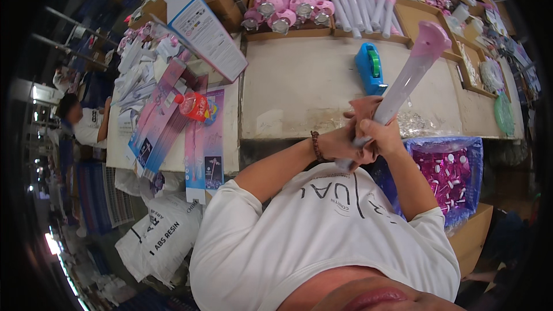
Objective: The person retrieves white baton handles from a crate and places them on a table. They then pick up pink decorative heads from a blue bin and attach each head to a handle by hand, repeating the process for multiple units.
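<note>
A long translucent tube [405,80] with a flared pink end [431,38] slants up and to the right over the table. My right hand [385,133] is closed round its lower part, thumb along the side. Pressed against the same lower end is my left hand [341,142], a beaded bracelet on its wrist. The left fingers overlap the tube and the right hand, so the exact grip is partly hidden. Just beyond my hands stands a blue tape dispenser [368,70] with a green roll.
Pink wand heads [282,20] and pale tubes [360,5] lie in trays along the back. At left are printed box sleeves [158,118], a red bottle [193,105] and an upright carton [210,37]. A blue-lined bin [475,164] of magenta bottles stands at right. Another person [89,123] is far left.
</note>
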A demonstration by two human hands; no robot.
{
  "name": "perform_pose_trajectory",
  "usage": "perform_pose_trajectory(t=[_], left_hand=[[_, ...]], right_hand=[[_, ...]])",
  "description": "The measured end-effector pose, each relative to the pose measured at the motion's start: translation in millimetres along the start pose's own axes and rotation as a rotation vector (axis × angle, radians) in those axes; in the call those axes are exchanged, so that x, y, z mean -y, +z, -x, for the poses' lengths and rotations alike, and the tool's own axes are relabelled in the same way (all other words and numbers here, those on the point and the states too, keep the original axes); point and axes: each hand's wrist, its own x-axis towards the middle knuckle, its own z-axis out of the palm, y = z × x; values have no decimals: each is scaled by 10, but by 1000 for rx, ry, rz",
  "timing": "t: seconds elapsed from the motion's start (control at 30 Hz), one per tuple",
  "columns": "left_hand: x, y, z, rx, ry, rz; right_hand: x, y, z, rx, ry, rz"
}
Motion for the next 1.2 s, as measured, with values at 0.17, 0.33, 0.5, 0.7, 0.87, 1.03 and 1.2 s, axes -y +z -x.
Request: perform_pose_trajectory(t=[0.17, 0.33, 0.5, 0.7, 0.87, 1.03, 1.2], left_hand=[[-267, -427, 115, -289, 371, -211], [-408, -401, -50, -352, 490, -114], [-811, -386, 86, -795, 720, 264], [-711, -41, 79, -578, 1140, 39], [-517, 343, -27, -117, 1077, -823], [-562, 21, -12, -97, 873, -745], [-722, -981, 352, -883, 584, 68]], right_hand=[[11, -238, -100, 159, 343, 481], [-445, -185, -90, 370, 383, 492], [-580, -345, 127, 159, 336, 483], [-760, -510, -48, -230, 296, -325], [-1293, -434, 3, -370, -72, 547], [-1490, -519, -105, -288, -47, 887], [-1304, -435, -190, -377, 302, 478]])
